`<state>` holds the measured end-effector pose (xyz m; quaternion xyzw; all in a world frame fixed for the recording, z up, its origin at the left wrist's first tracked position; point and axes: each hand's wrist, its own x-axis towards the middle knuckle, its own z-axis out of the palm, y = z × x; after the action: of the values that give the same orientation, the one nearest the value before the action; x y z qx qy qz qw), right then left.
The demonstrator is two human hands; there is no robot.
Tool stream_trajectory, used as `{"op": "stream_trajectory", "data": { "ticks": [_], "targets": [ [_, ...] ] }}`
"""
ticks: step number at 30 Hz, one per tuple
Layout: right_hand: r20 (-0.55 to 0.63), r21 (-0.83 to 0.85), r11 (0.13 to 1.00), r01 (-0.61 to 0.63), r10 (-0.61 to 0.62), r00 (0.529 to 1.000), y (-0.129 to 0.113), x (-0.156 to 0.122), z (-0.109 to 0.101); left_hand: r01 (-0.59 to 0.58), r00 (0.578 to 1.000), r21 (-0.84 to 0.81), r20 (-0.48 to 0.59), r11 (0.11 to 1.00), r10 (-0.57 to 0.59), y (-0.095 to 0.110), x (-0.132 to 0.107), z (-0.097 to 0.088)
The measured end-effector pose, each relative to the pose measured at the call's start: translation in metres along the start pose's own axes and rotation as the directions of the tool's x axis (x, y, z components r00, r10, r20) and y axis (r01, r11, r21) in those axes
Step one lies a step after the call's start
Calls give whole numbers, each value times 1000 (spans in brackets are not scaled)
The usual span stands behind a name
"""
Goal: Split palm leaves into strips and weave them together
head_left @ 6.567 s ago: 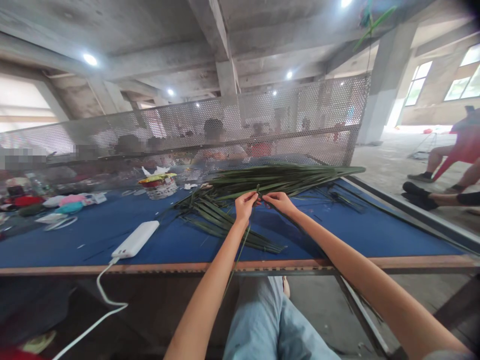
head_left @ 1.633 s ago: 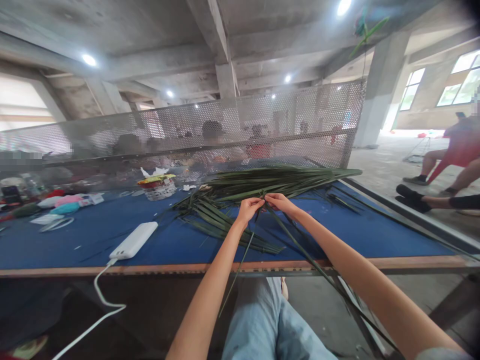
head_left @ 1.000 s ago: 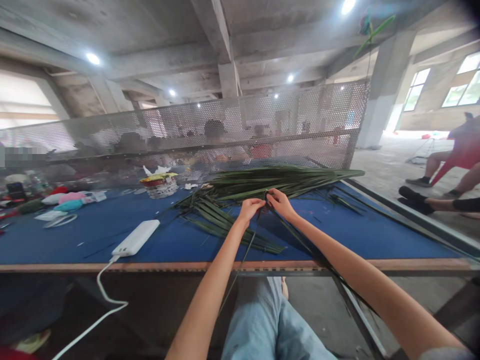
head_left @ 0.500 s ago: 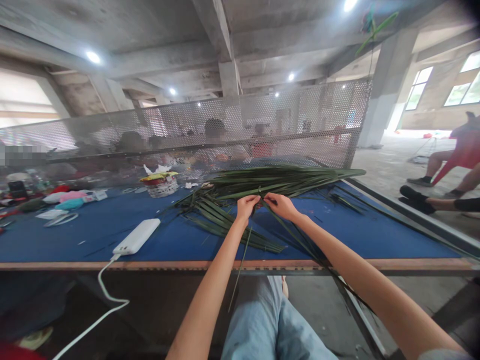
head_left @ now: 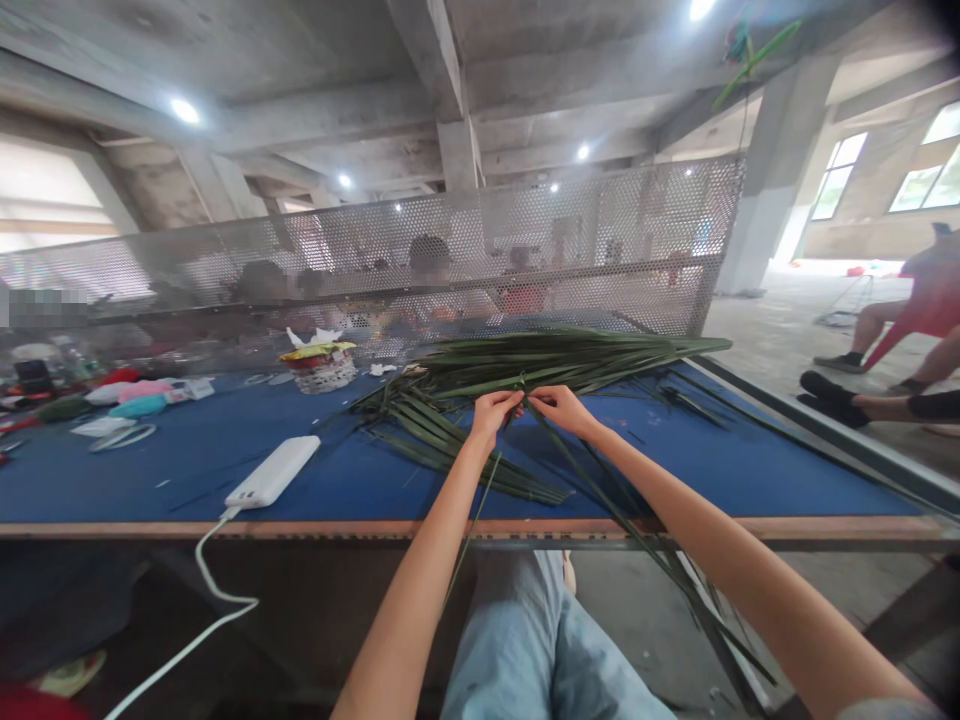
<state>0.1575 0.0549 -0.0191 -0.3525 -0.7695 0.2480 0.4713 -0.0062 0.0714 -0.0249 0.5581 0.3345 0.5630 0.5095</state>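
Observation:
My left hand [head_left: 493,412] and my right hand [head_left: 562,408] meet fingertip to fingertip above the blue tabletop, both closed in a pinch. Between them are narrow green leaf strips [head_left: 581,468], whose long ends trail down past the right forearm and over the table's front edge. One thin strip hangs beneath my left forearm. A small looped bit of leaf stands up at the fingertips; its exact shape is too small to make out. Just behind the hands lies a large pile of long green leaves [head_left: 570,350], with a shorter bunch [head_left: 457,445] fanned out in front of it.
A white power bank [head_left: 274,473] with a white cable lies to the left. Behind it stands a white woven basket [head_left: 319,372]. Assorted items [head_left: 139,400] clutter the far left. A perforated metal screen [head_left: 585,240] borders the back. A person sits at the far right.
Both hands stay pinched together, shifting only slightly. The trailing strips under my right forearm have swung and hang further out to the right; the thin strip by my left forearm has moved closer to it.

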Motion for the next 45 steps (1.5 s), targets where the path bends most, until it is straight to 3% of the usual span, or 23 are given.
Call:
{"op": "stream_trajectory", "data": {
  "ticks": [6,10,14,19,23,28,33,41,45],
  "targets": [
    [167,119,983,-138,117,979,-2,1,-6,-22,998,-28,-59,999,21,1,2,0],
    [350,177,949,-260,186,918,-4,-1,-16,-3,989,-64,-149,998,-7,2,3,-1],
    [435,225,895,-386,263,861,-3,-3,-18,-7,991,-87,-136,996,-5,2,4,1],
    [318,248,912,-327,242,917,4,-2,-6,-11,999,-92,-52,996,6,2,2,5],
    [245,226,950,-214,157,957,2,-1,-1,1,994,-84,-111,996,-10,0,1,5],
    [299,166,973,-161,105,948,-4,-1,-8,1,989,-85,-149,996,-14,-3,3,5],
    [317,154,971,-183,127,940,-3,0,-10,10,986,-102,-167,995,-27,-1,2,6],
    [175,167,970,-179,149,973,2,-2,2,18,995,-184,-94,983,-36,4,-4,11],
    [178,165,974,-157,128,976,3,-1,1,33,999,-162,-21,986,-36,5,-4,10]
  ]
}}
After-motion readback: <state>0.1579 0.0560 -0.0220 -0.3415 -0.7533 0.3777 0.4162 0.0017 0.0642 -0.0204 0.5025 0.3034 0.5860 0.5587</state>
